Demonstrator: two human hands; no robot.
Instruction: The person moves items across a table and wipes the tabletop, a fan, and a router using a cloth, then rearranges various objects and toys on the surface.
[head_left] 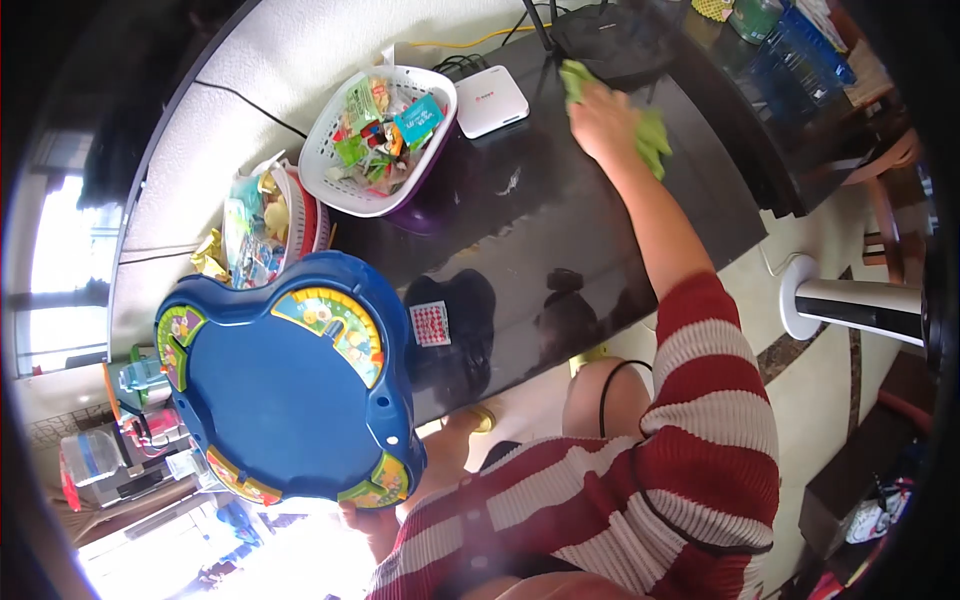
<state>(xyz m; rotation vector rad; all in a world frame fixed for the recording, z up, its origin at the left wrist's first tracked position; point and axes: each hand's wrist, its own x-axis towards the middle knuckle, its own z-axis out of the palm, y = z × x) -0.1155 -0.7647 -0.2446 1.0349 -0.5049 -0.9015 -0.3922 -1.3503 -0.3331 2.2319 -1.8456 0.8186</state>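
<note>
My right hand (604, 122) is pressed down on a green cloth (652, 140) against the dark glossy tabletop (620, 240), near the back of the table. The cloth sticks out on both sides of my fingers. At the lower left, my left hand (368, 524) grips the near rim of a blue plastic toy tray (280, 400) with rounded lobes and colourful picture panels. The tray is lifted and tilted beside the table's left end; most of my left fingers are hidden under it. A small red-and-white checked square (430, 324) lies on the table near the tray.
A white basket (318, 165) full of small packets stands at the back, beside a white box-shaped device (492, 102). A black router (610, 45) with antennas and cables sits behind my right hand. Another filled basket (295, 210) stands at left. A white-and-black stand (800, 297) is on the right.
</note>
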